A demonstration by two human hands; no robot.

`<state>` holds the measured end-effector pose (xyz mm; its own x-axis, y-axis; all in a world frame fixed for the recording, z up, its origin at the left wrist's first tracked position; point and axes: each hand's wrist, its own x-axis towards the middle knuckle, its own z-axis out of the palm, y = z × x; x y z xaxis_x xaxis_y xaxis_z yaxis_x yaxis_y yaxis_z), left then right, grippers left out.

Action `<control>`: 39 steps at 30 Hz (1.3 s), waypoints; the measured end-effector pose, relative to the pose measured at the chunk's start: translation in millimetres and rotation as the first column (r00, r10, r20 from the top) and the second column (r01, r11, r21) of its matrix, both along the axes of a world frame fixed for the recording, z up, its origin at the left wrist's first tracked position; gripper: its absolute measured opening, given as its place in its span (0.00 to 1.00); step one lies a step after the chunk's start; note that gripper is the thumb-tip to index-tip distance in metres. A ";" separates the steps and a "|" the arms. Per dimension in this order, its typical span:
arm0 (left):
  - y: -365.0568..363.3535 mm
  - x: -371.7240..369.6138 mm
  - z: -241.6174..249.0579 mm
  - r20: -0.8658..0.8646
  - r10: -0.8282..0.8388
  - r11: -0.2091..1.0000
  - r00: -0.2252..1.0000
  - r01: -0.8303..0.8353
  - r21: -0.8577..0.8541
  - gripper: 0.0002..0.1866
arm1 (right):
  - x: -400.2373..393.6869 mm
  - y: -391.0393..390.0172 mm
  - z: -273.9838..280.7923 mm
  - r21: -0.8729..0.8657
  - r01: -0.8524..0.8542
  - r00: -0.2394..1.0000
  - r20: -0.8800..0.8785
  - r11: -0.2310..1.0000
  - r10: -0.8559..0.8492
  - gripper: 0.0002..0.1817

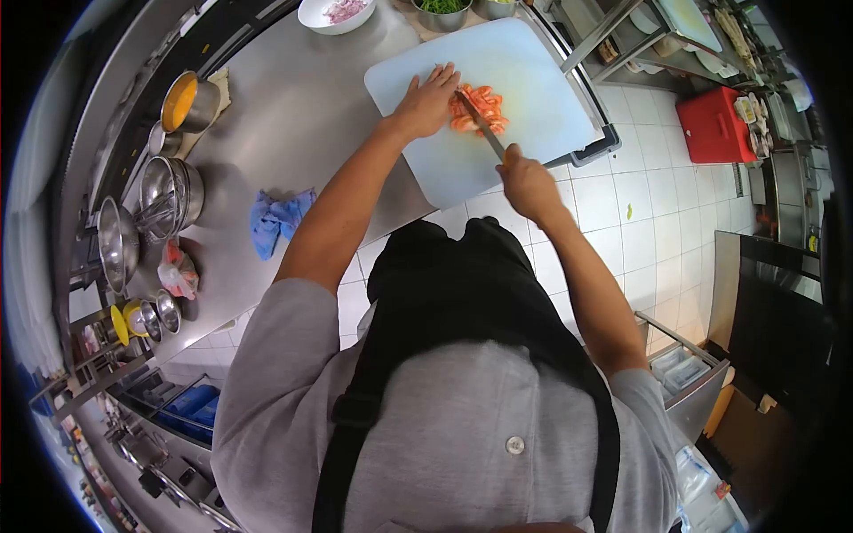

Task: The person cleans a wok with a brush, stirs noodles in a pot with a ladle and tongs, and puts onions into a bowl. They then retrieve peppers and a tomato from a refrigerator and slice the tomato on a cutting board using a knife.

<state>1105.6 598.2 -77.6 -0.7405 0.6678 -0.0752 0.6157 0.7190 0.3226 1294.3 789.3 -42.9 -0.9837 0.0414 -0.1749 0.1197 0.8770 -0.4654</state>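
Observation:
A large white cutting board (533,71) lies on the steel counter in front of me. On it is a small heap of orange-pink pieces that look like cut shrimp (487,105). My right hand (531,184) is wrapped around the handle of a knife (483,124), whose blade lies across the heap, tip pointing away and to the left. My left hand (428,103) rests at the board's left side with its fingers stretched out, fingertips close to the knife tip and the heap's edge.
Beyond the board stand a white bowl of pinkish chopped food (330,19) and a metal bowl of chopped greens (442,11). A blue cloth (274,220) lies on the steel counter (293,115). Along the left are an orange-filled pot (191,102) and metal bowls (118,244). A red cooler (711,129) stands right.

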 end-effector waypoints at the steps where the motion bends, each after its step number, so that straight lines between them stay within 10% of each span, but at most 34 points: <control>1: -1.3 0.4 0.1 0.001 -0.001 1.000 1.000 0.001 0.005 0.35 | -1.7 -2.8 -14.9 -0.005 0.012 1.000 0.011 1.000 -0.012 0.16; 20: -39.0 24.5 -1.2 -0.023 0.036 0.961 0.999 -0.028 0.274 0.39 | 4.2 -38.3 5.1 0.012 -0.034 0.998 0.055 0.999 0.034 0.16; 24: -39.6 43.6 14.3 0.002 0.114 0.902 0.993 -0.105 0.419 0.37 | -3.3 -23.1 1.8 -0.192 -0.033 0.999 0.021 0.981 0.038 0.16; 27: -30.3 89.4 26.8 -0.140 -0.097 0.900 0.985 0.147 0.411 0.36 | -7.3 -17.2 36.0 -0.625 0.336 0.912 0.402 0.705 -0.079 0.16; 30: -25.8 98.0 -11.2 -0.029 -0.031 0.963 0.999 0.038 0.266 0.36 | -2.0 -7.8 57.2 -0.726 0.419 0.894 0.434 0.546 -0.110 0.16; 34: -42.8 102.7 -19.9 -0.033 0.113 0.959 0.993 -0.100 0.265 0.54 | 16.0 32.6 33.3 -0.307 0.243 0.968 0.013 0.920 -0.251 0.18; 39: -27.4 99.4 -18.1 -0.064 0.184 0.962 0.981 -0.166 0.218 0.67 | 14.5 9.0 -15.6 -0.015 0.194 0.960 -0.202 0.981 -0.193 0.20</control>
